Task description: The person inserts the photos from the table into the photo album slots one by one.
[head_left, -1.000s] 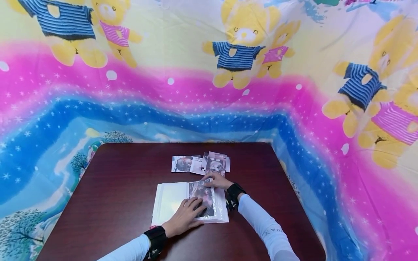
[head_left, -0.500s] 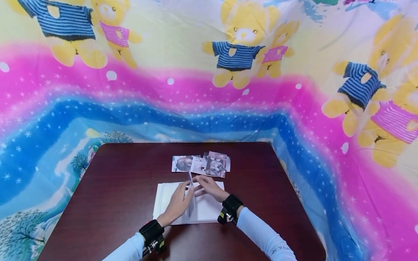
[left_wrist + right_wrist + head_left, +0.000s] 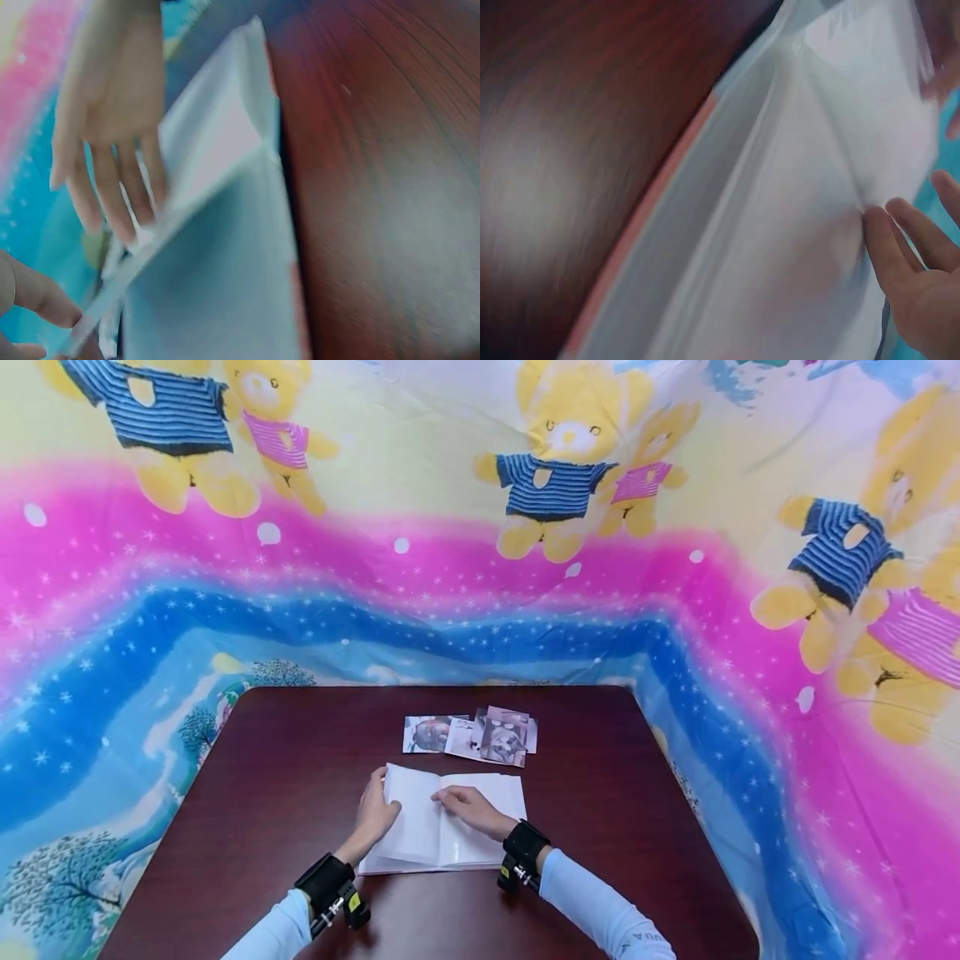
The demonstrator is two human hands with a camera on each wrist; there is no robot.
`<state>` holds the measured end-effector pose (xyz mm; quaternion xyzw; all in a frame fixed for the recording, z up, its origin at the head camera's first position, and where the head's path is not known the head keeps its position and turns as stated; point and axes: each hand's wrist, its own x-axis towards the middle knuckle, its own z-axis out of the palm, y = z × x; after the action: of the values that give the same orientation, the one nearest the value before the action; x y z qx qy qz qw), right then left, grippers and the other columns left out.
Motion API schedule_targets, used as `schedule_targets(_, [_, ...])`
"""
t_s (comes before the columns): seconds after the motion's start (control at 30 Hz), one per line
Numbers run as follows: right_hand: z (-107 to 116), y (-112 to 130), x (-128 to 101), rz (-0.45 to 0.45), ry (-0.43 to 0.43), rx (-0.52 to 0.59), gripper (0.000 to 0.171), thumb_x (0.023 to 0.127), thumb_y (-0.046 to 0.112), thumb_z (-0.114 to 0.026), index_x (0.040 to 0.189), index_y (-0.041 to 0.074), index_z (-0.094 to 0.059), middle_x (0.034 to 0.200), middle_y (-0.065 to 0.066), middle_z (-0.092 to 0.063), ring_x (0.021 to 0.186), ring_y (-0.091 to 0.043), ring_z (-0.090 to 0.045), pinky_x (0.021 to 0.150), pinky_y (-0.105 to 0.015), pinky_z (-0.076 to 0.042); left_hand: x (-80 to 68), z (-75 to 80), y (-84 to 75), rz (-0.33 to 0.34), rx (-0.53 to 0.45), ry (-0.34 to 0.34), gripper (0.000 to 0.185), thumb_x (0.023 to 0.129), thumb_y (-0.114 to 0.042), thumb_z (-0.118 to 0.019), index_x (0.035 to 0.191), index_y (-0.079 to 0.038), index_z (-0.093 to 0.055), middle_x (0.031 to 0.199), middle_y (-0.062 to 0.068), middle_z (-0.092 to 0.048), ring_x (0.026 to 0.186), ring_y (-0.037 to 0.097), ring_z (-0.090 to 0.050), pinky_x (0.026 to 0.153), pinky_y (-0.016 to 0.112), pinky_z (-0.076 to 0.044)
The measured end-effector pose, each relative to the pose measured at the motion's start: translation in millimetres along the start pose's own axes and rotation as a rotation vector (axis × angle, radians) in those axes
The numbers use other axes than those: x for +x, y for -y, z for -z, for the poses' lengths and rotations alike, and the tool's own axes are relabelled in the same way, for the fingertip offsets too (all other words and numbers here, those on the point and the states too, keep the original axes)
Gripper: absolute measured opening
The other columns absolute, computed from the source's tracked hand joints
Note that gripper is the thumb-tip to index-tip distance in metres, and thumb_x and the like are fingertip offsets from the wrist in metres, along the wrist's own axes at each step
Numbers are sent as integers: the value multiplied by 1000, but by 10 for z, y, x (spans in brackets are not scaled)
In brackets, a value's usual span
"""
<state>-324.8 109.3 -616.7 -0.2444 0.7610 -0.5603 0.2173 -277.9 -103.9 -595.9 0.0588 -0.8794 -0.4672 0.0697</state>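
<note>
An album [image 3: 483, 806] with white pages lies spread on the table. My left hand [image 3: 373, 808] pinches the outer edge of a left-side page [image 3: 412, 814], thumb on top. In the left wrist view that page [image 3: 217, 247] stands tilted up off those beneath, its edge between the left fingers [image 3: 41, 296]. My right hand [image 3: 476, 810] is over the right-hand page beside the fold, fingers extended. In the right wrist view, the right hand's fingertips [image 3: 874, 217] are right at the page near the fold.
Several loose photos [image 3: 504, 739] lie overlapping behind the album. The dark wooden table [image 3: 300, 752] is bordered by a bear-print cloth [image 3: 450, 602] at the back and both sides. Each wrist wears a black band with a camera.
The page with a picture on the right has been lifted and turned over to the left. My left hand has moved left with it; the right hand has shifted from the photo toward the fold.
</note>
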Motion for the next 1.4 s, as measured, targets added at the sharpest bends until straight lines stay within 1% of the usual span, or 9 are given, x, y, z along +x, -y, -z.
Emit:
schedule_targets(0.13, [192, -103, -54, 58, -80, -174, 32, 106, 18, -48, 123, -1, -66, 126, -15, -64, 120, -30, -57, 101, -40, -44, 0, -47, 178, -39, 79, -9, 61, 74, 10, -55, 135, 8, -47, 122, 36, -49, 112, 49, -50, 92, 59, -40])
schedule_targets(0.33, [532, -259, -189, 165, -126, -359, 28, 96, 8, -60, 120, -5, -66, 127, -21, -62, 123, -36, -53, 105, -48, -38, -39, -108, 297, -201, 247, -15, 47, 71, 10, -57, 118, 10, -63, 118, 40, -49, 103, 54, -49, 88, 60, -39])
schedule_targets(0.47, [673, -286, -316, 145, -159, -490, 31, 91, 3, -64, 121, -5, -65, 132, -23, -57, 125, -40, -47, 105, -55, -33, -81, -136, 300, -260, 367, -25, 38, 73, 8, -60, 109, 8, -68, 125, 41, -47, 110, 57, -44, 87, 64, -40])
schedule_targets(0.63, [765, -381, -402, 95, -174, -506, 34, 88, -2, -66, 123, -4, -65, 139, -22, -51, 129, -42, -40, 106, -57, -31, -11, -209, 281, -336, 452, -69, 27, 74, 6, -62, 99, 8, -70, 128, 39, -49, 119, 57, -41, 85, 65, -39])
schedule_targets(0.8, [785, -452, -435, 94, -160, -512, 33, 89, -1, -67, 122, -2, -66, 142, -19, -50, 132, -41, -38, 107, -57, -30, 168, -323, 172, -380, 406, -72, 24, 80, 5, -63, 103, 8, -70, 118, 33, -57, 112, 51, -49, 83, 60, -38])
schedule_targets(0.93, [768, -486, -438, 87, -144, -510, 31, 92, 1, -66, 123, -1, -66, 144, -18, -49, 132, -39, -39, 106, -55, -32, 385, -449, 51, -393, 244, -57, 26, 85, 6, -62, 110, 10, -67, 108, 28, -62, 99, 46, -58, 82, 56, -45])
schedule_targets(1.03, [760, -479, -436, 77, -137, -501, 30, 93, 2, -66, 122, 0, -67, 144, -17, -48, 131, -38, -39, 106, -54, -33, 583, -547, -40, -329, 108, -24, 25, 87, 4, -60, 111, 13, -64, 101, 27, -63, 93, 43, -61, 79, 55, -49])
schedule_targets(1.17, [737, -447, -431, 59, -127, -497, 29, 94, 3, -64, 123, 0, -66, 145, -17, -47, 133, -37, -38, 107, -53, -33, 789, -657, -108, -148, 15, 18, 27, 92, 0, -57, 115, 14, -61, 98, 25, -65, 91, 39, -65, 82, 53, -49])
schedule_targets(1.4, [758, -452, -461, 30, -155, -506, 28, 93, 4, -66, 121, 3, -69, 145, -13, -49, 132, -34, -39, 107, -52, -33, 959, -827, -230, 108, -125, 89, 39, 95, -4, -56, 129, 15, -53, 109, 28, -66, 78, 34, -72, 96, 49, -46])
